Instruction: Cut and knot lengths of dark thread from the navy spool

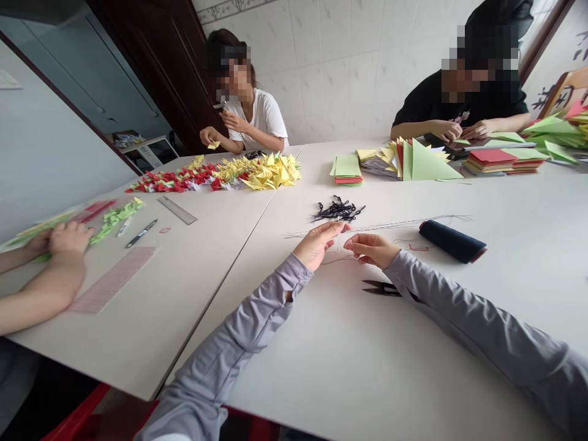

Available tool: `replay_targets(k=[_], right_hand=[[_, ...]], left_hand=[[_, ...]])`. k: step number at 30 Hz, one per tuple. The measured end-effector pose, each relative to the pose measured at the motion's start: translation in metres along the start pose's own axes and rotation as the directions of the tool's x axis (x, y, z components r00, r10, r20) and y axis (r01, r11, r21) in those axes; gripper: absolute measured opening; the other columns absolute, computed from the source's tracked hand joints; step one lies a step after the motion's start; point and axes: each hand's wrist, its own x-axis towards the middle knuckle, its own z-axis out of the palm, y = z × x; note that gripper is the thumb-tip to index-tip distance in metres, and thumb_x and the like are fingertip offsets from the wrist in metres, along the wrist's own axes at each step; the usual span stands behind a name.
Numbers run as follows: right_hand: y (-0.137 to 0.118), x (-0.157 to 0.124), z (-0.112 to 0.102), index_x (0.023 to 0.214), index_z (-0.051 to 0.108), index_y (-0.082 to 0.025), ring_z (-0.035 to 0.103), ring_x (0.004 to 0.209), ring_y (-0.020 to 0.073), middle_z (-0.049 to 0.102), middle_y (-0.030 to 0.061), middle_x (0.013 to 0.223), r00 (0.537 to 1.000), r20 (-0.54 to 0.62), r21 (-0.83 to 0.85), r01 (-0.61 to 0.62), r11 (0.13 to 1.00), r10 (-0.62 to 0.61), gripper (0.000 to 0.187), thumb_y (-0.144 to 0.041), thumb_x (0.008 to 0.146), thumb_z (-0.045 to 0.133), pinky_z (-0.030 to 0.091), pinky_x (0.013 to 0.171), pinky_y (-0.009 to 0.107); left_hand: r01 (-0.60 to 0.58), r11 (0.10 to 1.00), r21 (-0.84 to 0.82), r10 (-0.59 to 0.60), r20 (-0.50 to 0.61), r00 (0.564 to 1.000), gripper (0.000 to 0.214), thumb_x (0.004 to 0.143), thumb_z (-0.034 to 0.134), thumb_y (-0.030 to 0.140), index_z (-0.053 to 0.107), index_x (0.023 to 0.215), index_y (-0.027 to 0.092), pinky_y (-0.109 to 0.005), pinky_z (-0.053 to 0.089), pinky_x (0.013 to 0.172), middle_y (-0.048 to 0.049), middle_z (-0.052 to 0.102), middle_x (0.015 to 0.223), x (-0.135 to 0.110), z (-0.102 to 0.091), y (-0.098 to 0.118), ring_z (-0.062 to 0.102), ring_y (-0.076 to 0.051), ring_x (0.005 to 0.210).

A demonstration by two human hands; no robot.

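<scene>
My left hand (318, 243) is raised over the white table, its thumb and fingers pinched together on a fine thread. Close beside it, my right hand (371, 248) also pinches thread between its fingertips; the strand is so thin that its exact path is hard to follow. Just beyond my fingers lies a pile of black knotted cord loops (339, 209). Long dark threads (404, 223) stretch across the table behind my hands. A cone of dark blue thread (452, 241) rests on its side to the right. Beneath my right wrist are black thread snips (382, 288), partly covered by the sleeve.
A heap of folded paper cranes (271, 170) sits at the far left, near a person in white. Coloured paper stacks (346, 169) stand before a person in black. At left, another person's hands (68, 239) work beside a ruler (177, 210) and a pen (141, 233).
</scene>
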Motion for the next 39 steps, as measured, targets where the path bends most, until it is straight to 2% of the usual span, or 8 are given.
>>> replay_targets(k=[5,10,14,22,28,33,36,39], right_hand=[[-0.001,-0.003,0.003,0.078,0.061,-0.019,0.049,0.057,0.0057,0.051,-0.0054,0.064,1.0,-0.014,0.067,-0.008,0.998,0.009,0.032,-0.035,0.054,0.076,0.041,0.051,0.018],[0.002,-0.004,0.009,0.077,0.064,-0.019,0.05,0.06,0.0065,0.056,-0.0022,0.072,0.999,0.051,0.07,-0.003,0.998,0.0,0.02,-0.028,0.061,0.07,0.042,0.052,0.019],[0.0,-0.004,0.007,0.079,0.066,-0.021,0.05,0.062,0.0065,0.059,-0.0006,0.088,0.999,-0.009,0.203,-0.035,0.979,0.038,0.018,-0.024,0.061,0.067,0.042,0.053,0.021],[0.003,-0.004,0.013,0.064,0.06,-0.018,0.044,0.057,0.0048,0.048,-0.0058,0.062,0.999,0.055,0.302,-0.012,0.953,-0.004,0.033,-0.04,0.051,0.081,0.038,0.051,0.019],[0.003,-0.006,0.0,0.072,0.065,-0.018,0.041,0.048,0.0022,0.06,-0.0029,0.071,0.999,-0.005,0.275,0.037,0.961,-0.038,0.04,-0.047,0.049,0.08,0.035,0.046,0.02],[0.0,-0.007,-0.007,0.074,0.065,-0.016,0.043,0.044,0.0019,0.058,-0.0035,0.064,0.994,-0.077,0.245,0.09,0.965,-0.073,0.043,-0.05,0.051,0.078,0.035,0.043,0.02],[0.0,-0.006,-0.007,0.074,0.063,-0.016,0.044,0.041,0.003,0.054,-0.0046,0.058,0.985,-0.105,0.172,0.15,0.974,-0.134,0.045,-0.054,0.054,0.075,0.033,0.039,0.02],[0.0,-0.007,-0.003,0.073,0.062,-0.016,0.044,0.039,0.0038,0.055,-0.0037,0.057,0.971,-0.113,0.062,0.216,0.974,-0.209,0.046,-0.058,0.057,0.071,0.032,0.037,0.02]], left_hand=[[0.027,0.998,-0.053,-0.026,0.012,1.0,0.033,0.071,0.064,0.047,0.066,0.09,0.02,-0.027,0.036,0.083,-0.0032,0.062,0.113,0.001,0.001,0.0,0.051,-0.017,0.106],[0.035,0.987,-0.155,-0.027,0.055,0.998,0.035,0.066,0.069,0.046,0.065,0.084,0.017,-0.028,0.038,0.078,-0.0049,0.064,0.103,0.0,0.007,-0.003,0.055,-0.017,0.093],[0.048,0.989,-0.14,-0.041,0.055,0.998,0.028,0.072,0.065,0.045,0.066,0.084,0.02,-0.025,0.034,0.081,-0.0009,0.063,0.102,-0.001,0.007,-0.003,0.053,-0.014,0.098],[0.068,0.984,-0.166,-0.043,0.149,0.988,0.026,0.073,0.064,0.044,0.066,0.078,0.018,-0.025,0.034,0.076,0.0006,0.061,0.077,-0.005,0.011,-0.004,0.053,-0.011,0.076],[0.068,0.969,-0.238,-0.082,-0.048,0.996,0.021,0.075,0.065,0.038,0.066,0.082,0.019,-0.024,0.034,0.084,-0.0021,0.064,0.1,0.002,0.002,0.001,0.052,-0.013,0.099],[0.031,0.931,-0.363,-0.079,-0.12,0.99,0.018,0.077,0.063,0.033,0.062,0.078,0.015,-0.027,0.041,0.085,-0.0032,0.063,0.088,0.008,-0.008,0.0,0.058,-0.011,0.086],[0.06,0.946,-0.318,-0.107,-0.131,0.986,0.019,0.077,0.064,0.032,0.061,0.077,0.013,-0.029,0.045,0.081,-0.0033,0.062,0.08,0.009,-0.007,-0.008,0.059,-0.011,0.077],[0.098,0.972,-0.215,-0.116,-0.071,0.991,0.025,0.076,0.065,0.037,0.063,0.078,0.012,-0.029,0.047,0.078,-0.0054,0.063,0.083,0.007,-0.001,-0.016,0.06,-0.011,0.076]])
